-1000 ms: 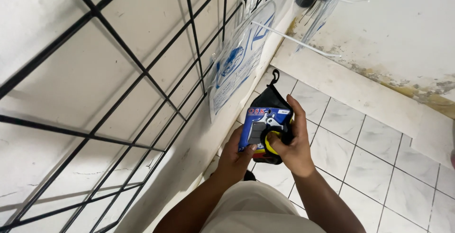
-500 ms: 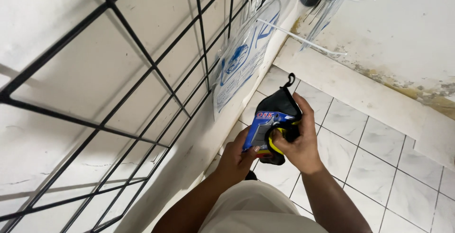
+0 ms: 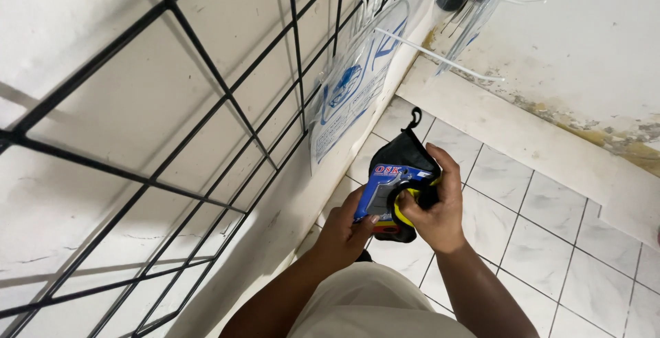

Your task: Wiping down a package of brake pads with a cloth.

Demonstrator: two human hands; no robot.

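Both my hands hold one packaged item (image 3: 392,187) above the tiled floor: a black pouch-shaped pack with a blue card front, a yellow part and a small black hook on top. My left hand (image 3: 344,231) grips its lower left edge, thumb on the blue card. My right hand (image 3: 436,207) wraps around its right side, fingers over the black and yellow part. The pack sits close to the black wire grid (image 3: 227,97) on the wall to the left.
A clear plastic bag with blue print (image 3: 350,90) hangs on the wire grid just above the pack. White metal hooks (image 3: 440,63) stick out of the grid. White floor tiles (image 3: 536,221) and a stained white wall (image 3: 584,56) lie to the right.
The pack and both hands have shifted slightly to the right and lower in view. My hold on it is unchanged.
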